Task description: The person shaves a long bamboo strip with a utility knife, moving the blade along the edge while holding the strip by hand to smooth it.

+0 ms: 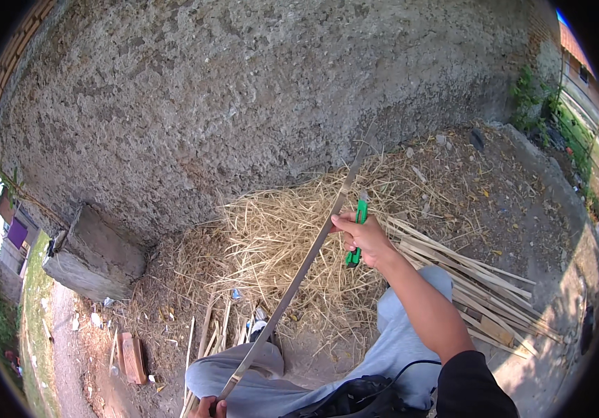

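My right hand [363, 238] grips a green-handled knife [357, 233] with its blade against a long thin cane strip [299, 272]. The strip runs from the bottom edge up toward the rough wall. My left hand [209, 407] holds the strip's lower end at the bottom of the picture; only part of that hand shows. Both hands are above a heap of straw-like shavings [278, 244] and my knees in grey trousers [257, 376].
A rough plastered wall [243, 90] rises in front. A bundle of split cane strips [480, 285] lies on the ground to the right. A concrete block [94, 254] and a brick [132, 357] are at the left. A black bag [355, 400] sits on my lap.
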The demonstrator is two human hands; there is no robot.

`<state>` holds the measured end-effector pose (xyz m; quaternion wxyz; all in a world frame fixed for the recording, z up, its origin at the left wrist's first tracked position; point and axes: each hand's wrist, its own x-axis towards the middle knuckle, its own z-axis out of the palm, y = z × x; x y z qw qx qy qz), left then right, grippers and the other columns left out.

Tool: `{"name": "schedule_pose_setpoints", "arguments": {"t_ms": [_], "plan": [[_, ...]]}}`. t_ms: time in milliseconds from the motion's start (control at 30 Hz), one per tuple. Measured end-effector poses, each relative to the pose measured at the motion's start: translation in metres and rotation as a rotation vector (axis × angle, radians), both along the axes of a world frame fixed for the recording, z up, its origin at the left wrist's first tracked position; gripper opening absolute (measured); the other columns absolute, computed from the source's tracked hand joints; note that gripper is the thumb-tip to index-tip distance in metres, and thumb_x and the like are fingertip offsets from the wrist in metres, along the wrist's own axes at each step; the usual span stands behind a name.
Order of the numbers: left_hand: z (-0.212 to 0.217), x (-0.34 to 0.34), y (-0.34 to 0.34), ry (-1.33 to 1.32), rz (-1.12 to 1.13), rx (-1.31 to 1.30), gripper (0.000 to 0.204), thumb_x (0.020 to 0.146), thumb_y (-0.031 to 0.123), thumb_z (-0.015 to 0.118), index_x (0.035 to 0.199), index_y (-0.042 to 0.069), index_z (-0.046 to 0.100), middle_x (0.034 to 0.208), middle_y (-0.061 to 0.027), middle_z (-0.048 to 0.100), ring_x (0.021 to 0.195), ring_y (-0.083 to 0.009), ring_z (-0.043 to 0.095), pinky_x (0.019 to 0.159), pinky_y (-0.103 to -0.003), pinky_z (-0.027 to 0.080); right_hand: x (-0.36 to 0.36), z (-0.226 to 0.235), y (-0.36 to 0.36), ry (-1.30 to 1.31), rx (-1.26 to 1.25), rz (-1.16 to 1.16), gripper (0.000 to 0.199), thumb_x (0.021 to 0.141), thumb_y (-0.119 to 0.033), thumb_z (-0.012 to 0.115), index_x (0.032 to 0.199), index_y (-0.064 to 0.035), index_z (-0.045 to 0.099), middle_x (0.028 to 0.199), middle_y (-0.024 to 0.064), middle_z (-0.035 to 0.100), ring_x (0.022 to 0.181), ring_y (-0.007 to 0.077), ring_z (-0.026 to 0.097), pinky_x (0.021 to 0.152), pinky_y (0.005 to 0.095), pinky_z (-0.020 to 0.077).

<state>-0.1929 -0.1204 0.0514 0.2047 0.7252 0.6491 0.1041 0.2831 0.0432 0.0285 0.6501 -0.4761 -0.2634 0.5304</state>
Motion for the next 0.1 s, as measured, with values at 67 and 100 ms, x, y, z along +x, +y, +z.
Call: {"name": "schedule_pose_setpoints", "arguments": {"t_ms": [67, 100], "plan": [[-0.0035, -0.0051, -0.0002, -0.001, -0.028, 0.014, 0.025, 0.097, 0.029, 0.056, 0.108, 0.008, 0.062, 0.084, -0.0244, 0.066, 0.078, -0.0409, 0.066, 0.064, -0.048, 0.05, 0.0003, -0.0025, -0.0014, -0.017, 0.014, 0.017, 0.023, 0.091, -0.02, 0.069, 0.1, 0.001, 0.067, 0.088, 0.0136, 0.071, 0.044, 0.0041, 0.039, 0.043, 0.0221, 0.0337], [-0.0033, -0.0058, -0.0012, 0.0, -0.026, 0.014, 0.025, 0.097, 0.029, 0.056, 0.108, 0.008, 0.062, 0.084, -0.0244, 0.066, 0.078, -0.0409, 0.066, 0.064, -0.048, 0.05, -0.0007, -0.0016, -0.0017, -0.024, 0.007, 0.019, 0.02, 0.092, -0.018, 0.067, 0.1, 0.0003, 0.065, 0.087, 0.0126, 0.069, 0.045, 0.003, 0.038, 0.043, 0.0221, 0.0324]]}}
